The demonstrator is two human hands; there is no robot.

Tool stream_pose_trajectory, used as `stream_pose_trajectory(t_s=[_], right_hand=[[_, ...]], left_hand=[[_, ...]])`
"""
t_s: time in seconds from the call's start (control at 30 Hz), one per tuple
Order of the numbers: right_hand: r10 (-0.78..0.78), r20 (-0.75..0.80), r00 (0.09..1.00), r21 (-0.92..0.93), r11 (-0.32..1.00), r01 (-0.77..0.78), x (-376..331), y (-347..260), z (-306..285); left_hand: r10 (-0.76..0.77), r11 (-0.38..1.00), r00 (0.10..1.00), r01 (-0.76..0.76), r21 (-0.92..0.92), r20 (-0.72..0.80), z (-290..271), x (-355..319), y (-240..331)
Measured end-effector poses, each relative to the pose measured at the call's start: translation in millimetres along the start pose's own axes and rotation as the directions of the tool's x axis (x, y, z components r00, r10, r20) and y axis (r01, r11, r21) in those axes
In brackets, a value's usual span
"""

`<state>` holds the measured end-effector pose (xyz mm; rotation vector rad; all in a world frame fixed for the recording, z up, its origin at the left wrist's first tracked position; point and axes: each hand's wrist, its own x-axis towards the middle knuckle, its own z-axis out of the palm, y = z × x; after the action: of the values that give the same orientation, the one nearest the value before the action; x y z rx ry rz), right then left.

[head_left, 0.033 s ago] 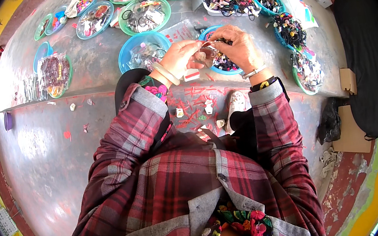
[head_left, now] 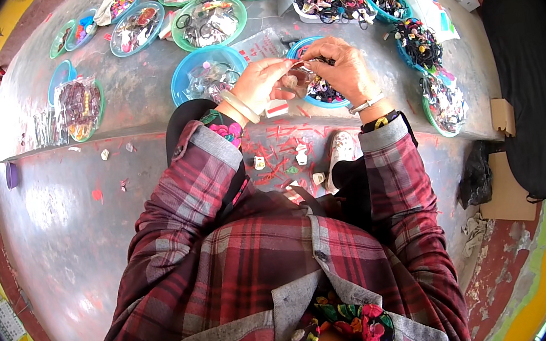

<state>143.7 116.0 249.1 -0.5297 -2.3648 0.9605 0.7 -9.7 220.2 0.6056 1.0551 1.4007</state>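
My left hand (head_left: 255,89) and my right hand (head_left: 346,71) meet above the edge of the raised grey floor, fingertips pinched close together. Between them hangs a small clear plastic bag (head_left: 301,80) with a reddish upper edge; what is inside is too small to make out. Below my left fingers shows a white and red card-like piece (head_left: 276,108). Partly hidden behind my right hand is a blue basket (head_left: 333,103) of dark hair ties. Left of it stands a larger blue basin (head_left: 178,87) holding clear packets.
Baskets line the raised floor: a green one (head_left: 243,21) with packets, a white tray (head_left: 298,14) of hair ties, several more at right. Red scraps (head_left: 279,166) litter the lower floor beside my shoe (head_left: 341,148). A black covered object (head_left: 532,91) stands at right.
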Motion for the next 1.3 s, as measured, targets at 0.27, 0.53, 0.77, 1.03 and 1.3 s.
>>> stream_pose_trajectory(t_s=[0.27,0.53,0.77,1.03,1.3], right_hand=[[-0.108,0.071,0.992,-0.113,0.987,0.115,-1,-3,1],[-0.16,0.211,0.964,-0.148,0.97,0.193,-3,0,7],[-0.161,0.343,0.925,-0.146,0.964,0.222,-3,7,8],[-0.123,0.208,0.97,-0.089,0.985,0.145,0,6,2],[-0.115,0.307,0.945,-0.015,0.992,0.126,-3,-4,2]], left_hand=[[-0.013,1.0,0.998,0.012,0.009,0.055,1,0,-1],[-0.007,0.998,0.997,0.012,-0.058,0.081,-6,4,-8],[-0.001,1.0,0.998,0.003,-0.021,0.067,-4,4,-12],[-0.042,0.998,0.999,0.042,-0.046,0.01,-1,1,-6],[-0.021,0.999,1.0,0.021,-0.027,0.009,-2,1,-8]])
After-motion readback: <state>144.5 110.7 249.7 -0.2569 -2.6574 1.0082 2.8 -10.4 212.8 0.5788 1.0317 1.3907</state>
